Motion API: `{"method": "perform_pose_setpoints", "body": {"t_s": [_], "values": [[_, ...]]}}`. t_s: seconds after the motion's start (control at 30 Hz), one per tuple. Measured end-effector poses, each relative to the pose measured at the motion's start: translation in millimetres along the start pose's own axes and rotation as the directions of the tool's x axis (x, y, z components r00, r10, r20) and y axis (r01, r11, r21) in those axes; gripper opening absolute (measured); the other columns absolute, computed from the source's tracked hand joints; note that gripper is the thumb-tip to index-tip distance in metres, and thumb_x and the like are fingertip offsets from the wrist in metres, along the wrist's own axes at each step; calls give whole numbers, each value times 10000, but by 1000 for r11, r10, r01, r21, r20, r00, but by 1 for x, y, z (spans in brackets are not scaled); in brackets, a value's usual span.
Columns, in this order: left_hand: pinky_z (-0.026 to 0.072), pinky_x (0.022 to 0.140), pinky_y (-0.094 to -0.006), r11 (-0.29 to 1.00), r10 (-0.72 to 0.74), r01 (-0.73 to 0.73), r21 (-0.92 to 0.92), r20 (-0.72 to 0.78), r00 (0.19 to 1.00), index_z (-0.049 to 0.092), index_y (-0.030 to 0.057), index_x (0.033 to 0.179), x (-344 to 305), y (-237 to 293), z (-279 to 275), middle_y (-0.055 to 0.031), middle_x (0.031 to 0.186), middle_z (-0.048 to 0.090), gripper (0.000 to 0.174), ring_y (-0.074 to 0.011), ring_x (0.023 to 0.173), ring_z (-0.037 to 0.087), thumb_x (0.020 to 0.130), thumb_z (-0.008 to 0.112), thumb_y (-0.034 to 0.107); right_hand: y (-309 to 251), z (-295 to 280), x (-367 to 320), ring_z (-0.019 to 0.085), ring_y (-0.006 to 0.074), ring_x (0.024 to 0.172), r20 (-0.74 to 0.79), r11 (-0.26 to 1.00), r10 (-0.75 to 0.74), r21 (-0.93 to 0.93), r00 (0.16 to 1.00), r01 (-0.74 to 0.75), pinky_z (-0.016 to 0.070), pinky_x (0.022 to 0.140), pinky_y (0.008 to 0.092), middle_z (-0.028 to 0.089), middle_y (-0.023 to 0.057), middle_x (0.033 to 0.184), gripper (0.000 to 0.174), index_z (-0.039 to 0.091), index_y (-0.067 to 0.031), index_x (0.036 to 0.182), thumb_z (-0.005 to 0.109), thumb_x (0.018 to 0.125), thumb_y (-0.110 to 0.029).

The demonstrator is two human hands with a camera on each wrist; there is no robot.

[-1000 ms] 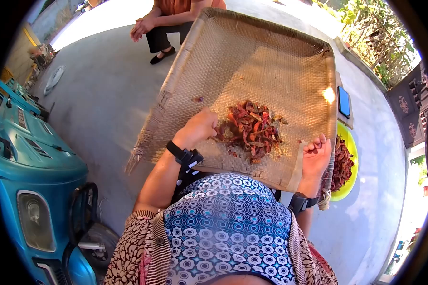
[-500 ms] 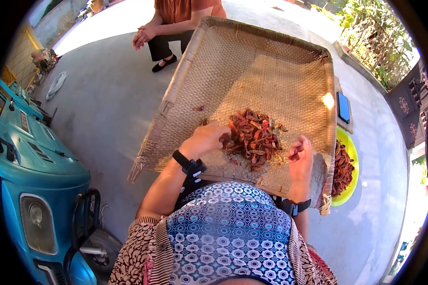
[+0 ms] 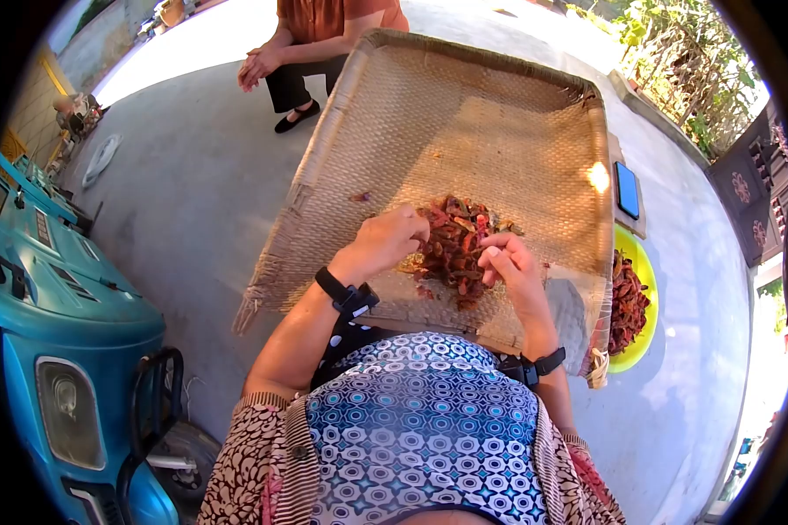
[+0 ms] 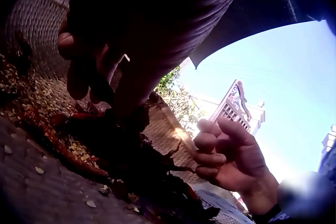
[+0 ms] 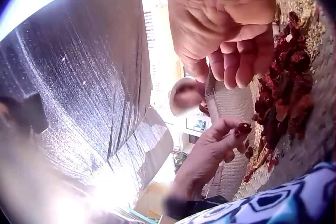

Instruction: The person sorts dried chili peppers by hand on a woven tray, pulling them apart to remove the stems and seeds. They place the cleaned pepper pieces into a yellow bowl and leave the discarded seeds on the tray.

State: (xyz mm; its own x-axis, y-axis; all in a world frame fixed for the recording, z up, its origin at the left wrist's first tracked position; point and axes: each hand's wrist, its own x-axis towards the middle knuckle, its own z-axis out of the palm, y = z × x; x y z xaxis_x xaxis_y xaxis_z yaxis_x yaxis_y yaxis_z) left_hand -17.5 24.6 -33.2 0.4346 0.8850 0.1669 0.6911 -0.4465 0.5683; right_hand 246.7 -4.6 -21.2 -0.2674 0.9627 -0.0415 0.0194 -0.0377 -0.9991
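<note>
A pile of dried red peppers lies on a woven tray across the person's lap. At the pile's left edge is the left hand; in the right wrist view, the left hand pinches a dark red pepper piece between thumb and finger. The right hand hovers at the pile's right side. Its fingers hang loosely bent in the right wrist view, with nothing visible in the right hand. Pale seeds are scattered beside the peppers.
A yellow-green basin of dried peppers stands right of the tray, below a phone. Someone in an orange top crouches beyond the tray's far left corner. A teal vehicle occupies the left side.
From the tray's right edge, the right hand has moved left to the pile. The left hand has shifted slightly right, closer against the peppers.
</note>
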Motion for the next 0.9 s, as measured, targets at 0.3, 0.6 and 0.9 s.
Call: {"method": "perform_pose_setpoints", "body": {"t_s": [0.3,0.6,0.9], "values": [[510,723,-334,936,-104,145,-322,141,985,671,54,970,11,30,-3,-90,871,698,180,-211,805,659,842,686,179,4,34,16,623,120,807,157,780,-375,-479,914,402,508,741,279,643,30,994,248,630,-68,1103,702,868,-98],[498,691,-294,826,-136,273,-493,296,946,669,19,1003,10,21,-4,-70,852,693,230,-143,770,628,872,702,205,15,19,9,596,85,769,-10,985,-145,-99,989,143,503,680,240,628,-4,894,129,626,-49,1040,653,920,-88],[495,724,-392,971,-210,168,171,276,938,674,124,960,-9,-8,-28,-65,864,681,201,-236,830,659,769,720,164,-3,-124,-26,579,90,739,-689,926,-272,-377,672,-12,472,651,242,650,31,912,197,618,-35,1072,637,937,-178]]}}
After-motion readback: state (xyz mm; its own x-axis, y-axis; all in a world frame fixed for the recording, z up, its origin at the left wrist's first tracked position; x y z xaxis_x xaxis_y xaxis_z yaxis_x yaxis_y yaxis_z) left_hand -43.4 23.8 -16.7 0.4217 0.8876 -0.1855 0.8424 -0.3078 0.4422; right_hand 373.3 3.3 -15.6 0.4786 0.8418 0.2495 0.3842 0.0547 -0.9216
